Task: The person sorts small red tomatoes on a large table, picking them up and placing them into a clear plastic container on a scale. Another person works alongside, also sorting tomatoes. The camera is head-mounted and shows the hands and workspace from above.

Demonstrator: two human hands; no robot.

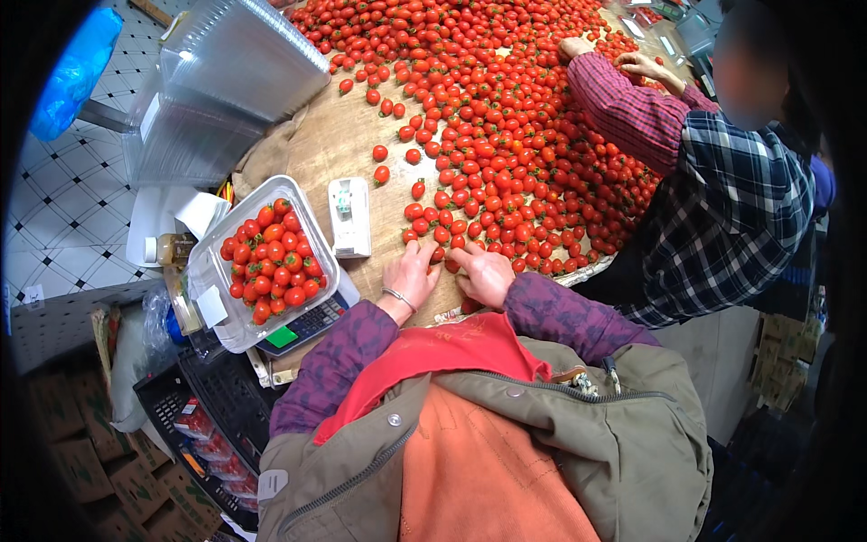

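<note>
Loose cherry tomatoes lie spread over a wooden table. At the near edge of the spread, my left hand has its fingertips among a few tomatoes; a metal bangle circles the wrist. Close on its right, my right hand touches tomatoes with bent fingers. Whether either hand grips one cannot be told, as the fingers hide part of them. Left of my left hand, a clear plastic container heaped with cherry tomatoes rests on a scale. A small white device sits between container and loose tomatoes.
Stacked clear plastic containers stand at the upper left, above a capped bottle. At lower left, a black crate holds packed tomatoes, beside cardboard boxes. On the right, a co-worker in a plaid top reaches into the tomatoes.
</note>
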